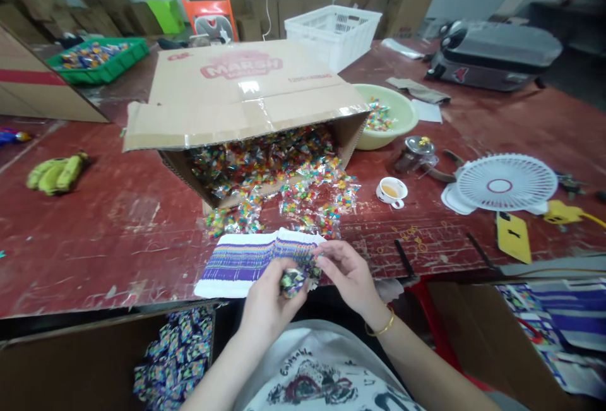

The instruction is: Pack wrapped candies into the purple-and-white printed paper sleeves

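My left hand is closed around a small bundle wrapped in printed plastic at the table's near edge. My right hand pinches the same bundle's top from the right. Just behind them lies a stack of flat purple-and-white printed bags. Beyond it a big cardboard box lies on its side, and small packets of colourful candy spill out of it onto the red table.
A box of finished wrapped bundles stands below the table at my left. A small cup, a white fan, a pale bowl of candy, a white crate, yellow gloves and loose rubber bands lie around.
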`<state>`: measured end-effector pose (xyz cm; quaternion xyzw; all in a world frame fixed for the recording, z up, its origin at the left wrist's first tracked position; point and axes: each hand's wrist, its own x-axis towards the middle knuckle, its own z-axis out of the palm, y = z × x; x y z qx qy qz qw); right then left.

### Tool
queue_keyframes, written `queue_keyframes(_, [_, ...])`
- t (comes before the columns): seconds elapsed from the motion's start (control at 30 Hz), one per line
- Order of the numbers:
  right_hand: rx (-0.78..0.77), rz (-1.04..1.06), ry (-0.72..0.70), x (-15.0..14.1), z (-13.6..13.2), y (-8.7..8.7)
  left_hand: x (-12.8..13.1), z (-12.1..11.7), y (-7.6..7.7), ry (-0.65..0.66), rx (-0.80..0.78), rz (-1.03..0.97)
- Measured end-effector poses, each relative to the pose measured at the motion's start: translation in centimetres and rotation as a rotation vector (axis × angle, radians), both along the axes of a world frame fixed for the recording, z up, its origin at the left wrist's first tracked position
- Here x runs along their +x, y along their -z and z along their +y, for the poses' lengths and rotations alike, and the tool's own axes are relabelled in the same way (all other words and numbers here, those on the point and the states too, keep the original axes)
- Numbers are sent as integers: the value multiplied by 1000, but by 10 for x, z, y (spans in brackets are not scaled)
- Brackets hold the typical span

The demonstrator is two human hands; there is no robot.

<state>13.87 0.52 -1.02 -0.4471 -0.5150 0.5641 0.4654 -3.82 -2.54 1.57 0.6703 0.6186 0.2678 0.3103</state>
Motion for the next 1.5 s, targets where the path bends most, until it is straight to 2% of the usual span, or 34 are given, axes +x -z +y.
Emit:
queue_keyframes(0.1, [-30,-243,64,13,3,19,-46,-26,4,-47,-197,195])
queue_keyframes(0.17, [-8,-433,22,14,4,34,-88,-51,9,-47,-429,445])
queue_keyframes(0.2, [11,-521,-1,13,5,41,-107,-63,12,-61,-494,557])
queue_keyframes(0.23, [22,-599,-11,10,7,47,-123,-74,14,-100,-509,687])
queue_keyframes(0.3, [-2,-719,0,5,14,56,-140,-85,16,-201,-397,852])
queue_keyframes(0.33, [-23,-756,14,4,18,57,-139,-85,15,-221,-315,851])
queue_keyframes(0.4, [-14,-770,40,4,24,55,-116,-73,11,-181,-142,700])
queue_keyframes(0.47, [50,-703,82,9,26,43,-73,-52,8,-102,60,508])
queue_keyframes(0.53, [79,-553,116,14,19,23,-23,-29,7,-1,209,383])
queue_keyframes(0.63, [15,-260,96,23,-2,-13,34,-7,9,97,266,256])
queue_keyframes(0.7, [-20,-121,61,29,-14,-33,49,-1,10,149,244,228])
queue_keyframes(0.8, [-37,-87,-153,42,-18,-51,46,1,7,240,235,222])
queue_keyframes(0.87, [33,-225,-317,48,-13,-55,38,-1,5,280,258,217])
queue_keyframes(0.9, [94,-322,-350,49,-9,-56,35,-2,4,286,258,210])
queue_keyframes(0.97, [217,-466,-334,47,-3,-55,30,-5,3,290,208,183])
queue_keyframes(1.07, [280,-438,-295,37,2,-52,25,-6,3,289,62,59])
queue_keyframes(1.13, [178,-288,-239,30,3,-48,22,-4,4,241,-34,-97])
queue_keyframes(1.2, [3,-99,-169,25,3,-42,22,-1,5,161,-117,-251])
queue_keyframes(1.27, [-169,65,-96,21,4,-34,25,0,7,83,-140,-299])
queue_keyframes(1.4, [-401,321,44,9,3,-19,36,-3,16,15,62,-195])
queue_keyframes(1.5, [-438,465,84,-1,1,-14,42,-6,26,34,192,-171])
